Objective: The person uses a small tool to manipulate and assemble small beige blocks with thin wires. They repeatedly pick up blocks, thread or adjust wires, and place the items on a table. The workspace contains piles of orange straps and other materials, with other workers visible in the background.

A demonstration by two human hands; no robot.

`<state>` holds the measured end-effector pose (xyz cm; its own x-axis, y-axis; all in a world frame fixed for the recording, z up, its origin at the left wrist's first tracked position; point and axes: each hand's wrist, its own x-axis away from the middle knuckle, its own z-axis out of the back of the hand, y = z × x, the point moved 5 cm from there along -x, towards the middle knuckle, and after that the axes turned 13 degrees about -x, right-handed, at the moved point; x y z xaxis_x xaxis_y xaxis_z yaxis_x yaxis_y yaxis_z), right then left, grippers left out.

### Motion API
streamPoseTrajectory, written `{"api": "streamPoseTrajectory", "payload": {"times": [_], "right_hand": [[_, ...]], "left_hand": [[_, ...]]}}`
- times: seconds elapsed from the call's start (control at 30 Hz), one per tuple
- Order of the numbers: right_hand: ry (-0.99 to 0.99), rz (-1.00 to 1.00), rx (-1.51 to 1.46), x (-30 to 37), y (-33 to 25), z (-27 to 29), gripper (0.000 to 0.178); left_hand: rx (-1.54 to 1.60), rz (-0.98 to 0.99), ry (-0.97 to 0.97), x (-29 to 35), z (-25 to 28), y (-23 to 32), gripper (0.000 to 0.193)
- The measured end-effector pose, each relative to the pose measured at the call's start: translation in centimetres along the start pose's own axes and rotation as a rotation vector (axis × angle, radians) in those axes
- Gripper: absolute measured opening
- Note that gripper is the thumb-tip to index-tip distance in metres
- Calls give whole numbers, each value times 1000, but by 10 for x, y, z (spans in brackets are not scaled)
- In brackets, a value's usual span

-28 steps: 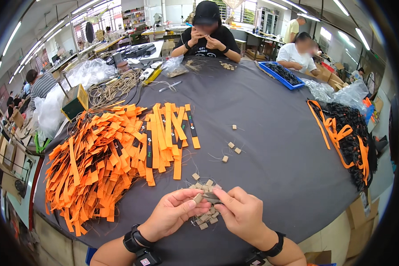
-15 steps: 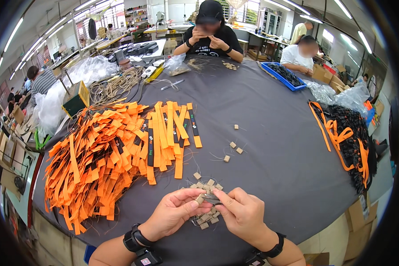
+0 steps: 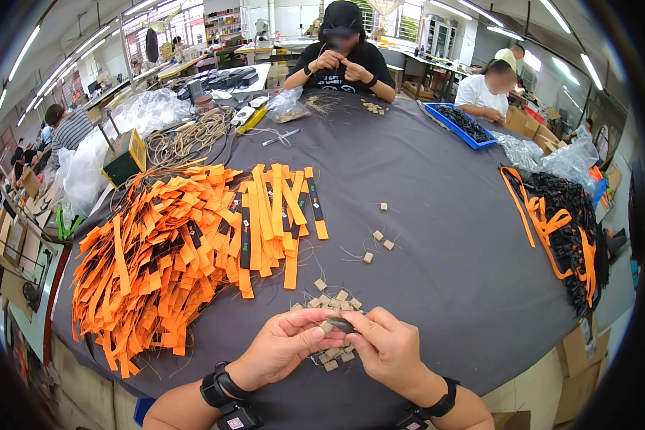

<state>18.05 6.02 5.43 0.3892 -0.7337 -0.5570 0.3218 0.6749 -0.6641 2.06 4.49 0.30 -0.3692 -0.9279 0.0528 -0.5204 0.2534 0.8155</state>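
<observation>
Close together at the near side of the table, both my hands work over a heap of small tan square pieces [image 3: 330, 365] with fine threads sticking out. Pinched between the thumb and fingers of my left hand [image 3: 283, 346] is one tan square piece [image 3: 327, 327]. My right hand [image 3: 393, 349] grips a small dark metal tool, which looks like thread snips [image 3: 342, 325], with its tip against or very near that piece. Fingers partly cover the tool, so its handles are hidden. Beyond the heap, a few more tan squares [image 3: 368, 257] lie apart on the dark cloth.
A large heap of orange strips [image 3: 143, 279] covers the left. Rope [image 3: 186, 136], clear plastic and a green-yellow box [image 3: 125, 158] lie behind it. At right are a blue tray [image 3: 460, 123] and black-and-orange straps [image 3: 562, 222]. Other people sit across the table.
My right hand has shifted slightly left, toward my left hand, and the tool's blades look closer together. My left hand still pinches the tan piece.
</observation>
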Motion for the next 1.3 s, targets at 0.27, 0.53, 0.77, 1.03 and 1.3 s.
{"api": "streamPoseTrajectory", "payload": {"times": [0.27, 0.53, 0.77, 1.03, 1.3], "right_hand": [[0, -128, -109, 0, 6, 2, 24], [-21, 12, 40, 0, -4, 3, 29], [-48, 35, 83, -1, -9, 4, 32], [-39, 51, 83, -1, -9, 4, 30], [-26, 36, 57, -1, -7, 3, 29]], "left_hand": [[-1, -6, -1, -1, 0, 1, 29], [-41, -40, -15, -1, 3, 2, 31], [-43, -31, -7, -1, 3, 2, 31], [-59, -46, -15, -1, 1, 3, 31], [-30, -35, 17, -1, 1, 2, 29]]}}
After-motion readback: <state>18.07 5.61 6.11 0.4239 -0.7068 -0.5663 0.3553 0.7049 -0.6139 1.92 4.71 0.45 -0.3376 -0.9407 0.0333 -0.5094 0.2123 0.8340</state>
